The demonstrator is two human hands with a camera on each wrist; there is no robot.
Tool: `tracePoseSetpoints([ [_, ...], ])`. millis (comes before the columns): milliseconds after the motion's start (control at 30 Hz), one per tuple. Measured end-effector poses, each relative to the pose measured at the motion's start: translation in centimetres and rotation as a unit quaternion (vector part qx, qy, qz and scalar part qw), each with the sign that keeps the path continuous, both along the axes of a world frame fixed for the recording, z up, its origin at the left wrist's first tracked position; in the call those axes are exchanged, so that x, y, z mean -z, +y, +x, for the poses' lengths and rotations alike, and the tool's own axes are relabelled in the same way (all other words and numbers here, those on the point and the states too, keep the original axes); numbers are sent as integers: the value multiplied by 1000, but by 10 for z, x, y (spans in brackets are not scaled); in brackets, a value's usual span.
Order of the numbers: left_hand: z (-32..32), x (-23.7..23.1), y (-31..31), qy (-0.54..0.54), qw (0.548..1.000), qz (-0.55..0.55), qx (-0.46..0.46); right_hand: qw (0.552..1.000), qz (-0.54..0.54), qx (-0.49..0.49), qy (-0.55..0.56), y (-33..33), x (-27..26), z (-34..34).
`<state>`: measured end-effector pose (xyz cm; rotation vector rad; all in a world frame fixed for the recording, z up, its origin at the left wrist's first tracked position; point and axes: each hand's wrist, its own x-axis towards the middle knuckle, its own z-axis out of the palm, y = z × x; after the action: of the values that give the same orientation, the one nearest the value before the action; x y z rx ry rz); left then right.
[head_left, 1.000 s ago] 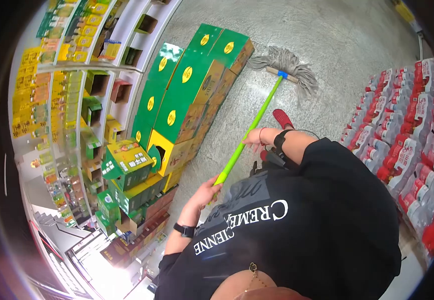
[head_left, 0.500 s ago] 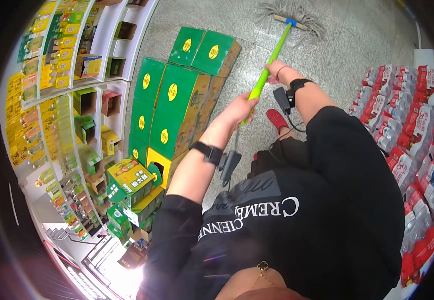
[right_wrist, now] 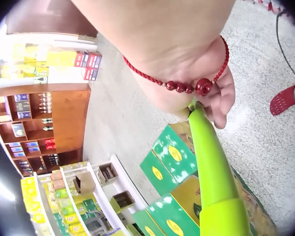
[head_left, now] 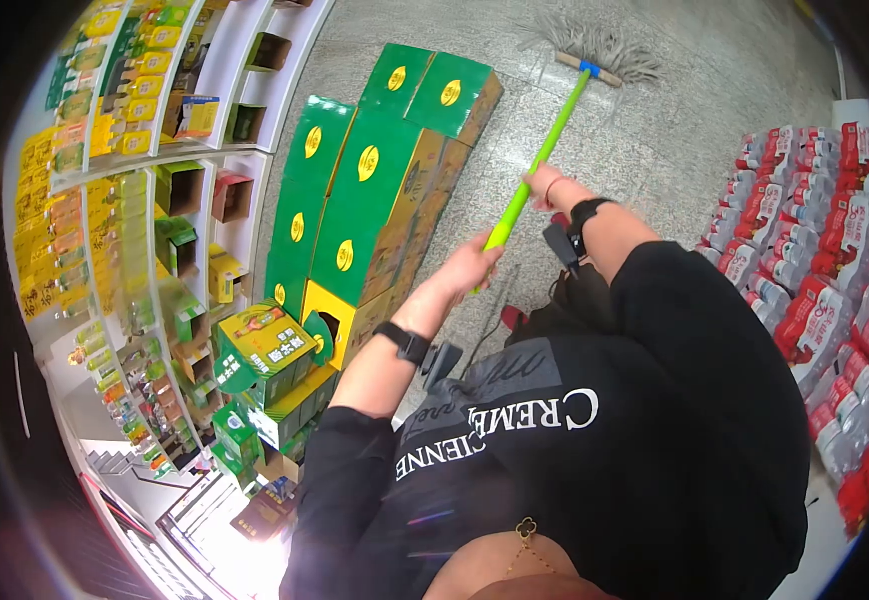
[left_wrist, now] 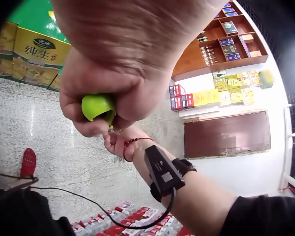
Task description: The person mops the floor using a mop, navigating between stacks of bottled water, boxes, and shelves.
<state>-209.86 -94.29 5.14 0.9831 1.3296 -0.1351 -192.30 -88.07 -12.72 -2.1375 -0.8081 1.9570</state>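
A bright green mop pole (head_left: 561, 128) slants across the head view, up to a blue joint and a grey string mop head (head_left: 610, 50) lying on the floor. My left hand (head_left: 470, 265) grips the pole near its lower end; in the left wrist view the fingers of my left hand (left_wrist: 113, 83) curl round the hollow green end (left_wrist: 97, 106). Farther up the pole, my right hand (head_left: 545, 186) holds it, a red bracelet at the wrist. The right wrist view has the pole (right_wrist: 214, 167) running down from my right hand (right_wrist: 211, 98), whose grip is partly hidden.
Stacked green cartons (head_left: 367, 160) stand left of the pole, with shelves of bottles (head_left: 140, 85) beyond. Shrink-wrapped bottle packs (head_left: 810, 320) line the right side. Speckled floor (head_left: 435, 30) stretches between them. A red shoe (left_wrist: 28, 163) shows in the left wrist view.
Over the last second both hands and the mop went forward, away from my body, then came back slightly. Both hands have kept hold of the pole.
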Motion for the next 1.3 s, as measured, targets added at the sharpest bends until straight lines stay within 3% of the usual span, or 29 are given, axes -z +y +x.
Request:
tracePoseSetpoints([
  [67,-51,-5,-43,4,1000,-15,4,997,-16,-76,-8,-40,-22,-42],
  [200,-151,-24,-141,33,999,-6,16,972,-42,-227,47,-128,-15,-136],
  [267,-203,-34,-192,60,998,-30,19,955,-117,-259,90,-164,-28,-179],
  [433,-309,-41,-315,81,997,-14,-10,899,-170,-376,146,-232,-63,-257],
  [500,-353,-13,-372,-36,988,-16,-150,887,-166,-386,191,-263,-49,-285],
  [533,-354,-33,-374,-35,987,-16,-155,885,-167,-390,192,-271,-46,-299],
  [600,-354,-70,-378,-36,983,-58,-169,810,-199,-526,167,-280,-42,-321],
  [667,-367,-62,-392,-28,987,-28,-154,812,-198,-519,180,-286,-34,-328],
  [833,-355,-75,-360,64,996,6,-68,838,-222,-458,197,-276,-23,-314],
  [900,-355,-70,-343,56,991,-39,-119,901,-142,-329,245,-268,-38,-292],
  [1000,-324,-77,-289,71,996,-11,-58,899,-191,-342,193,-244,6,-275],
  [1067,-299,-73,-249,82,996,-14,-31,899,-200,-330,206,-217,-2,-254],
  [1133,-275,-62,-209,47,996,-46,-54,946,-163,-223,172,-188,-15,-228],
  [1300,-192,-39,-106,-1,999,-35,9,981,-93,-93,139,-102,-24,-145],
])
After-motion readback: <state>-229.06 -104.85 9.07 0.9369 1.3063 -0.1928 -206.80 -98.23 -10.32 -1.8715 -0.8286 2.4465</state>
